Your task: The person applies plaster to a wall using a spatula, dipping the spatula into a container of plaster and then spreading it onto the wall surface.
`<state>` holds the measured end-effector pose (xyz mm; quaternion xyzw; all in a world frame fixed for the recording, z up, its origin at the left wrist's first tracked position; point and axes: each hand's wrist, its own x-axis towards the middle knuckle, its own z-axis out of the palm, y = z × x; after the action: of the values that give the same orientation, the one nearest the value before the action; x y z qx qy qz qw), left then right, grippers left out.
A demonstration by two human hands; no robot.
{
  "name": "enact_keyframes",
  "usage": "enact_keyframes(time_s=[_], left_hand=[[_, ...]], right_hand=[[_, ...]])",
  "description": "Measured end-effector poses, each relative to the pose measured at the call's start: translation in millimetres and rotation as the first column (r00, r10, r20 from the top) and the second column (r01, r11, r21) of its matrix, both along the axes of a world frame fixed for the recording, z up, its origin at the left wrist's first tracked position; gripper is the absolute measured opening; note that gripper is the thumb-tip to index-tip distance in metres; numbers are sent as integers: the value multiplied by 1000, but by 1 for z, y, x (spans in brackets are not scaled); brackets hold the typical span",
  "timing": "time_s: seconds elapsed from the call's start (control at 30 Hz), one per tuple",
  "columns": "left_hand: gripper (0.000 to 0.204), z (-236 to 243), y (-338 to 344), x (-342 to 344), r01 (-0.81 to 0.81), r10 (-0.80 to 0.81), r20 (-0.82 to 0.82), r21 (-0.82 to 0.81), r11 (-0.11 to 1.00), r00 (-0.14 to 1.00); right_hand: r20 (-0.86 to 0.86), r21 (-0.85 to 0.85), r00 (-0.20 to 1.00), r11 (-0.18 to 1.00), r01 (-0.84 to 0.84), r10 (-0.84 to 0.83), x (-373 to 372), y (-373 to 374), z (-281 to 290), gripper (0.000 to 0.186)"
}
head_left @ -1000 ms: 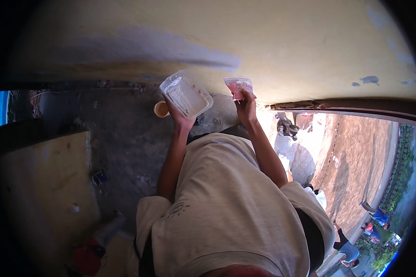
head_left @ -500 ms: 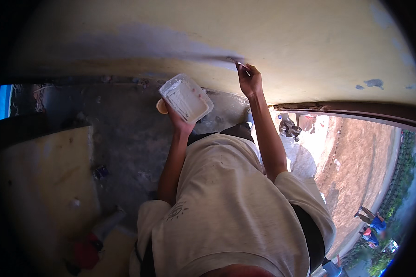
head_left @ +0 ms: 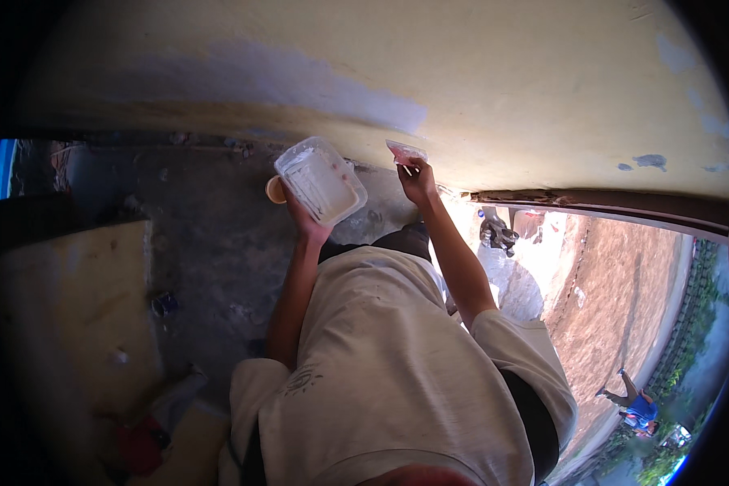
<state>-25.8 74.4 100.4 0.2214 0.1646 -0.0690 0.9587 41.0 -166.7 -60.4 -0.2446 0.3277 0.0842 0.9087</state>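
Observation:
My left hand [head_left: 309, 225] grips a clear plastic tub [head_left: 353, 200] tilted in front of my chest, with white paste [head_left: 309, 176] smeared inside. Beside the tub's left edge shows a round tan object [head_left: 274, 189]; whether my fingers hold it I cannot tell. Pinched in the fingers of my right hand [head_left: 418, 183] is a flat, pale reddish spreader [head_left: 407, 151] with whitish smears. It stands off to the right of the tub, close to the wall. Above both hands, the yellowish wall [head_left: 526, 97] bears a long pale grey-white patch [head_left: 283, 81].
A doorway opens at the right onto brown ground [head_left: 603, 275], where a person in blue [head_left: 641, 409] is visible. Dark debris [head_left: 498, 233] lies by the threshold. A yellowish panel [head_left: 73, 300] stands at the left on the grey floor [head_left: 211, 251].
My right hand has drawn the spreader down from the wall patch toward me, turning its flat face into sight. The tub in my left hand has shifted slightly.

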Motion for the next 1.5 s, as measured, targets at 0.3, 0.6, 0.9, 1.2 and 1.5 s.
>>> enact_keyframes(time_s=[0.3,0.6,0.9,1.2,1.5], left_hand=[[75,-1,5,0,-40,41,-23,8,999,999],[73,-8,7,1,57,-53,58,-58,997,997],[77,-44,12,8,-108,109,-40,30,994,993],[77,-54,31,7,-79,81,-19,63,995,997],[71,-23,20,9,36,-36,49,10,999,998]], right_hand=[[66,201,989,972,120,-135,47,19,66,20],[439,205,886,977,60,-146,1,6,299,25],[154,-131,969,976,-173,192,11,28,36,17],[102,136,994,991,12,-26,69,50,-27,12],[389,246,919,969,-29,-72,35,33,262,26]])
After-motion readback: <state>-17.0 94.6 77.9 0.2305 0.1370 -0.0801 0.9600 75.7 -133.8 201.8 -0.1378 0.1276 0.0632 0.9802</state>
